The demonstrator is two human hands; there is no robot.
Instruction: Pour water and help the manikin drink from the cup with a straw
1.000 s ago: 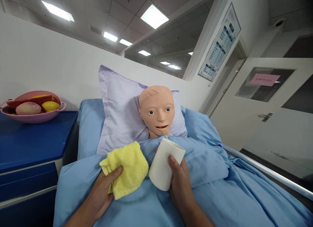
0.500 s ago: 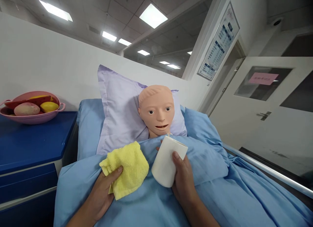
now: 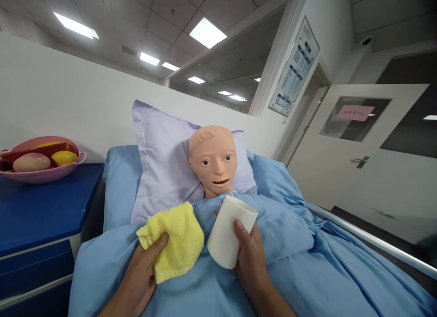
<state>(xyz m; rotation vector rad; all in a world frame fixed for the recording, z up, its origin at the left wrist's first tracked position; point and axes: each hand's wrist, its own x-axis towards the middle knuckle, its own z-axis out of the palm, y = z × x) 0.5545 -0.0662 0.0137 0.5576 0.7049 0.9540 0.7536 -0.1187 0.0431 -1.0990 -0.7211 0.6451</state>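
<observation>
My left hand (image 3: pixel 145 264) is closed on a folded yellow towel (image 3: pixel 179 244), its thumb lying on top of the cloth. A white cup (image 3: pixel 229 235) is gripped in my right hand (image 3: pixel 251 253), thumb across the near side and fingers wrapped behind. The cup leans, its rim up and to the right; I cannot see what is inside. Just beyond the cup lies a mannequin (image 3: pixel 215 160) with its mouth slightly open, its head on a lilac pillow (image 3: pixel 160 157). A blue quilt (image 3: pixel 287 226) covers it up to the neck, under both hands.
On the left, a blue-topped bedside cabinet (image 3: pixel 44 207) bears a pink basket (image 3: pixel 44 176) of fruit. A metal bed rail (image 3: pixel 372 237) runs along the right side. Behind the bed is a white wall (image 3: pixel 85 98); a door (image 3: pixel 314 139) stands to the right.
The whole view has shifted slightly, so the scene sits a little lower and further left. Both hands keep the towel and the cup in nearly the same place over the quilt.
</observation>
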